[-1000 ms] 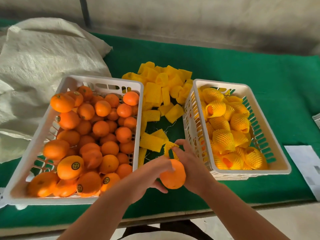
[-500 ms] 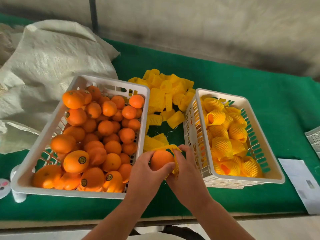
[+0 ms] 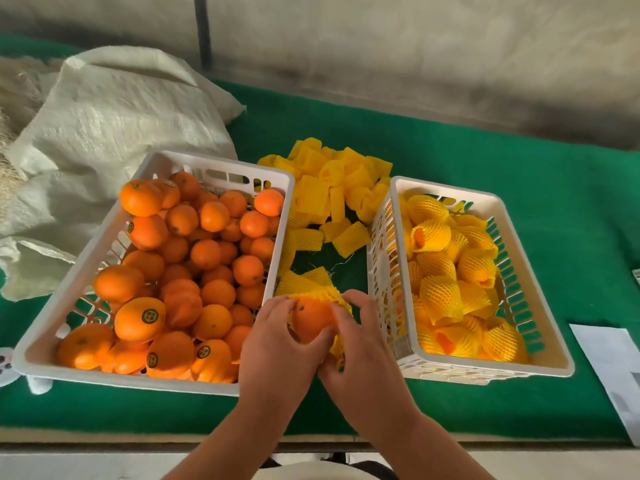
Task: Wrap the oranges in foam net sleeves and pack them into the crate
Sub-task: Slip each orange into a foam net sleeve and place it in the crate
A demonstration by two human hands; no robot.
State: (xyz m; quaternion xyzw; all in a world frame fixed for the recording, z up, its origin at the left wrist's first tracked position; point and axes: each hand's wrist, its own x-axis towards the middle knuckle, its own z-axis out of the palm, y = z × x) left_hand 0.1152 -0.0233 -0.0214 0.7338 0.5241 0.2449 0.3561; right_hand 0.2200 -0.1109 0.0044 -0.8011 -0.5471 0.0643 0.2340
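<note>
Between the two crates my left hand and my right hand both grip one orange. A yellow foam net sleeve is stretched over its far side and hangs down under my right fingers. The white crate on the left is full of bare oranges. Wrapped oranges fill the white crate on the right. Loose yellow sleeves lie in a pile on the green cloth between the crates.
A pale woven sack lies at the back left, touching the left crate. White paper rests at the right table edge. The green cloth table ends at a grey wall behind. A small white object sits at the far left.
The sleeve has been pulled further over the orange, now covering its far side. Both hands stay closed around the fruit at the same spot between the crates.
</note>
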